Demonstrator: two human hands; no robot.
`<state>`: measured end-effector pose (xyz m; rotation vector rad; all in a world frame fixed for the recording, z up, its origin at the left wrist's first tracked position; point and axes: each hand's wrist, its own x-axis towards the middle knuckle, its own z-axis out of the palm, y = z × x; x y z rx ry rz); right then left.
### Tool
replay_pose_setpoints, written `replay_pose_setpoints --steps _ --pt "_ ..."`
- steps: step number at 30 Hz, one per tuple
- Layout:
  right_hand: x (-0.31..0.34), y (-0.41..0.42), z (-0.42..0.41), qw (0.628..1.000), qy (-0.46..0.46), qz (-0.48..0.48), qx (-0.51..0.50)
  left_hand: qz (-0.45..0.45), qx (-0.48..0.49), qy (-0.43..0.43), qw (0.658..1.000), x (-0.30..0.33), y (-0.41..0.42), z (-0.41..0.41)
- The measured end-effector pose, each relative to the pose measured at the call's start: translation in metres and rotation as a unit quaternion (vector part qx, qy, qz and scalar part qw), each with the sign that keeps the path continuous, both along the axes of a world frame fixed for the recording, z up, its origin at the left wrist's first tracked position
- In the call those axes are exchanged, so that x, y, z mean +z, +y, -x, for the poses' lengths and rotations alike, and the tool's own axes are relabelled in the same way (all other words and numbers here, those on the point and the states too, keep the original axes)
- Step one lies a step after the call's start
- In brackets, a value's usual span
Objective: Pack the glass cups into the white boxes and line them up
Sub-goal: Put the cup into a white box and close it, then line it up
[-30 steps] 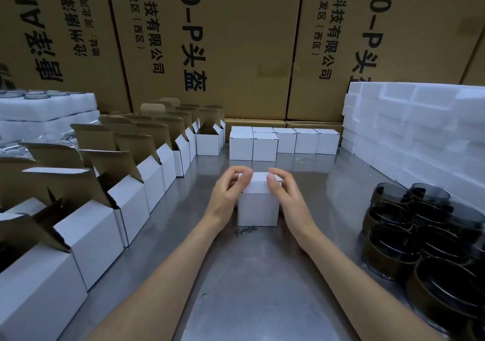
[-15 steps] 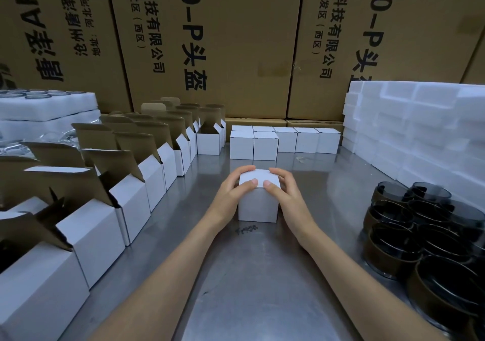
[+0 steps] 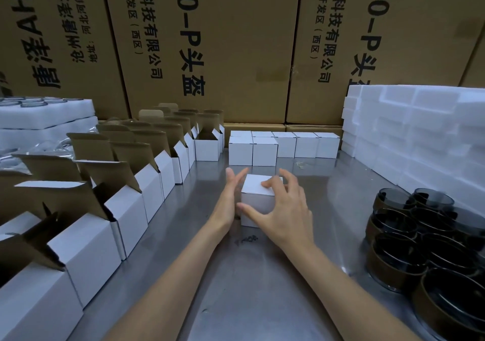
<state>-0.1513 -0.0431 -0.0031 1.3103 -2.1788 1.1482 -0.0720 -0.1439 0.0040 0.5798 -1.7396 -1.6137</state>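
The small closed white cardboard box [image 3: 258, 199] sat mid-table between both hands, the row of finished white boxes [image 3: 283, 145] straight beyond it. The left hand [image 3: 231, 196] pressed flat against its left side; the right hand [image 3: 282, 209] clasped it, fingers spread.

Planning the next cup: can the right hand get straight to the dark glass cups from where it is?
Probably yes. The right hand grips the closed box at table centre, and the dark glass cups stand to its right with only bare table between. It must let go of the box first.
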Motion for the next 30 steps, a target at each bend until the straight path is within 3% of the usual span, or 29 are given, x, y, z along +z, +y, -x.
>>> replay_pose_setpoints --steps 5,12,20,30 --pt "0.003 -0.019 0.024 0.998 -0.02 0.008 -0.055 -0.006 0.056 -0.024 0.998 0.003 -0.029 0.017" --pt "-0.007 -0.049 0.107 0.969 -0.149 0.035 -0.191 -0.038 0.115 -0.042 0.992 0.001 -0.085 0.051" --pt "-0.003 -0.107 0.162 0.968 -0.115 -0.034 -0.22 -0.005 0.214 -0.058 0.975 0.005 -0.136 0.095" --pt "-0.003 -0.141 0.187 0.979 -0.049 -0.078 -0.183 0.071 0.159 -0.076 0.982 -0.009 -0.156 0.119"
